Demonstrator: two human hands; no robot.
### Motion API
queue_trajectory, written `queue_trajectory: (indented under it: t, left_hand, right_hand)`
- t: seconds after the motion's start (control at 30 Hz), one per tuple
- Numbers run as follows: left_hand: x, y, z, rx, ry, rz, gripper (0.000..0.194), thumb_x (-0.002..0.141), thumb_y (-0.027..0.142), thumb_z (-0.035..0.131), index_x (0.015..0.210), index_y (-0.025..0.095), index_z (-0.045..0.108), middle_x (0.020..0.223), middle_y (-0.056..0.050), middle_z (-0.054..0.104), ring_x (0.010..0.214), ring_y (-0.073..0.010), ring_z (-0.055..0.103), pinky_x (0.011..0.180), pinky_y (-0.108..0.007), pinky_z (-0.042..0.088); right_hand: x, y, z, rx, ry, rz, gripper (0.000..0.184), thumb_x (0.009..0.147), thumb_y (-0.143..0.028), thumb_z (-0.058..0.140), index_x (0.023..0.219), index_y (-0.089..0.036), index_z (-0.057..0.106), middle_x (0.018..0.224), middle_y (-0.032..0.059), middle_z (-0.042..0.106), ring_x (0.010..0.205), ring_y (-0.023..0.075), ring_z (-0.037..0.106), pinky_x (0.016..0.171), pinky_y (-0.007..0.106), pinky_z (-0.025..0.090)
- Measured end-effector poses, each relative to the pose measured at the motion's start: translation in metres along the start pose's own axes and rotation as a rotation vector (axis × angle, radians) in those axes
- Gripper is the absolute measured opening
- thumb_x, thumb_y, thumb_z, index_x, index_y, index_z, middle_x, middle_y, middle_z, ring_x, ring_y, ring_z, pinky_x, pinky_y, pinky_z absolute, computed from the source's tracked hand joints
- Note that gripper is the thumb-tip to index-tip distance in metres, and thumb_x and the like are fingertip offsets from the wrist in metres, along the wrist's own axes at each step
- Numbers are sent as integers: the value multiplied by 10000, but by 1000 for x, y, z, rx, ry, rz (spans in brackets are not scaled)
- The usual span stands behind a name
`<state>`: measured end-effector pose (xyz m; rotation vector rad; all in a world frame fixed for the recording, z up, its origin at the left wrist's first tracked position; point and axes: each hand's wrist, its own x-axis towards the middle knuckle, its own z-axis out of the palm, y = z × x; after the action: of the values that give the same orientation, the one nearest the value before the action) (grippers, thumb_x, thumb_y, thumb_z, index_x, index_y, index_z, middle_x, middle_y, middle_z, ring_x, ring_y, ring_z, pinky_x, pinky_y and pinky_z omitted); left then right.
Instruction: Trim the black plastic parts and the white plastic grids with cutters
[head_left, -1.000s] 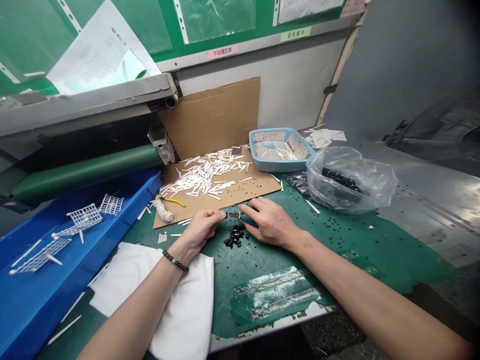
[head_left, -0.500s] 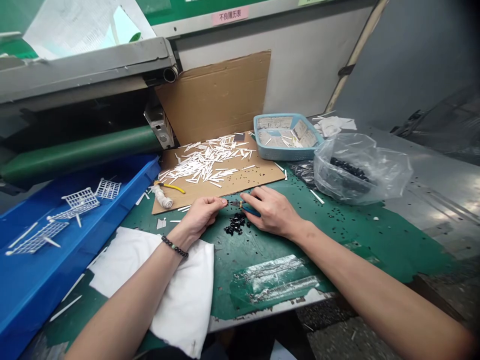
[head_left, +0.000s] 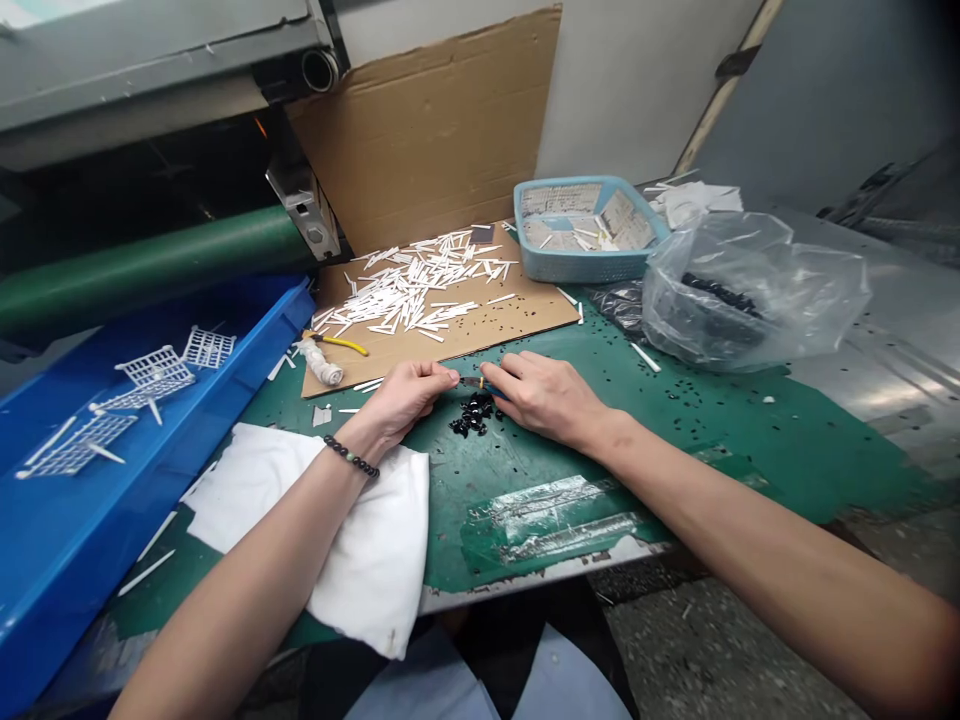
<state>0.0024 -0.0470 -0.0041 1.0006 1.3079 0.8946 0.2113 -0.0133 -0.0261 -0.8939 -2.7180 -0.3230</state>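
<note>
Closer together than a moment before, our left hand (head_left: 405, 398) and right hand (head_left: 544, 393) had drawn in over the green work mat (head_left: 570, 460). Leftmost, four white plastic grids (head_left: 208, 347) lay in the blue bin (head_left: 187, 440). Our left hand was closed in a pinch, anything held too small to make out. Our right hand gripped blue-handled pliers (head_left: 472, 382), their tip at the left fingertips (head_left: 454, 377), just above one heap of black pieces (head_left: 472, 414).

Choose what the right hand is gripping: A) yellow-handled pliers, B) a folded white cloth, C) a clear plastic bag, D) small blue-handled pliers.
D: the right hand closes around the small blue-handled pliers, just above a heap of small black pieces.
</note>
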Motion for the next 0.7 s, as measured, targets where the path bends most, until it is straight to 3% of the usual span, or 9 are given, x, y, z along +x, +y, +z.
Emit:
queue_trajectory:
  t: [0.17, 0.47, 0.7]
  left_hand:
    - [-3, 3, 2, 22, 1, -5, 398, 601, 440, 814, 641, 150, 543, 466, 92, 317, 398, -24, 203, 402, -239, 50]
    - [0, -5, -11, -134, -85, 38, 389, 633, 423, 808, 691, 142, 546, 547, 93, 308, 422, -21, 155, 404, -232, 45]
    - [-1, -3, -9, -126, -85, 11, 381, 633, 411, 810, 690, 143, 545, 529, 99, 292, 418, -25, 155, 397, -227, 49]
  right_hand:
    - [-1, -2, 5, 29, 21, 13, 192, 919, -237, 507, 1066, -150, 596, 891, 75, 600, 761, 186, 503, 589, 285, 318]
    - [1, 3, 8, 141, 205, 14, 288, 929, -282, 503, 1152, -118, 582, 905, 96, 590, 828, 211, 523, 695, 305, 403]
    - [1, 2, 4, 165, 155, 27, 324, 903, -278, 539, 1184, -119, 572, 933, 107, 586, 850, 221, 506, 734, 322, 409]
